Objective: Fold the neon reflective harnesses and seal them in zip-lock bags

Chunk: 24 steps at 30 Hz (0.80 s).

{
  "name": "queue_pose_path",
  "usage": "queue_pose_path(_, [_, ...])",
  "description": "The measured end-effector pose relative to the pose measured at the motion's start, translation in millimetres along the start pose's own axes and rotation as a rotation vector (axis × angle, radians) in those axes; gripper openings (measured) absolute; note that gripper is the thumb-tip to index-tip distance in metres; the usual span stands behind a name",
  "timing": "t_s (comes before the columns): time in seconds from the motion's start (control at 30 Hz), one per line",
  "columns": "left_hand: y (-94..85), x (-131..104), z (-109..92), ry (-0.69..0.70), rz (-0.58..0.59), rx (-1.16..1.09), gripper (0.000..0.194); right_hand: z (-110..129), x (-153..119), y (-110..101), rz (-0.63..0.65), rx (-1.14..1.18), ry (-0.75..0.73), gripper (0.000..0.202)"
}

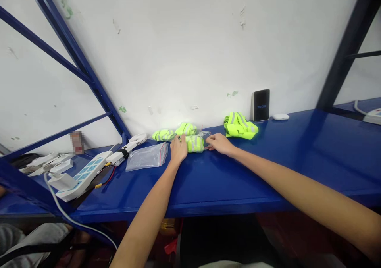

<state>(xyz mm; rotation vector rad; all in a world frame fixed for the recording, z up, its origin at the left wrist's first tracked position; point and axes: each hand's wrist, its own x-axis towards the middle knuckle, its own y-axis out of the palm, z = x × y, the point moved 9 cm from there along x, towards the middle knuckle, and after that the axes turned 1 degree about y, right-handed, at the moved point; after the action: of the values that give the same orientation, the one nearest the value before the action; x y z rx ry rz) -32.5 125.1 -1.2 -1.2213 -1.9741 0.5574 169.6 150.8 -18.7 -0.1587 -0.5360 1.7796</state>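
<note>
A folded neon-yellow reflective vest with silver strips lies on the blue table in or under a clear plastic bag. My left hand is at the vest's left end, fingers bent over it and gripping it. At the right, my right hand pinches the edge of the clear bag between thumb and fingers. Two more rolled yellow bundles, a left one and a right one, sit just behind. A flat clear zip bag with a red seal line lies left of my left hand.
A loose, crumpled yellow vest rests by the wall. Beyond it are an upright phone-like display and a white case. Left stand a white handheld fan, a power strip with cables, and a blue metal frame.
</note>
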Motion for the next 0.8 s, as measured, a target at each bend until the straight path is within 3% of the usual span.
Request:
queue_pose_path(0.17, [2.5, 2.6, 3.8, -0.029, 0.066, 0.141, 0.060, 7.8, -5.1, -5.4, 0.035, -0.253, 0.003, 0.037])
queue_pose_path(0.3, [5.9, 3.9, 3.3, 0.041, 0.065, 0.102, 0.047, 3.0, -7.0, -2.5, 0.118, -0.144, 0.038, 0.042])
queue_pose_path(0.47, [4.0, 9.0, 13.8, -0.003, -0.047, -0.397, 0.017, 0.9, -6.1, -0.2, 0.156, 0.094, 0.026, 0.030])
queue_pose_path(0.57, [6.6, 13.7, 16.4, -0.030, -0.066, -0.557, 0.018, 0.0, -4.4, -2.6, 0.094, 0.293, 0.051, 0.024])
queue_pose_path(0.73, [5.9, 15.3, 23.2, -0.150, -0.153, -1.093, 0.019, -0.9, -1.5, -2.1, -0.004, 0.557, 0.061, 0.027])
queue_pose_path(0.8, [2.3, 14.7, 22.6, -0.160, -0.181, -1.162, 0.022, 1.0, -1.0, -2.1, -0.026, 0.597, 0.036, 0.029])
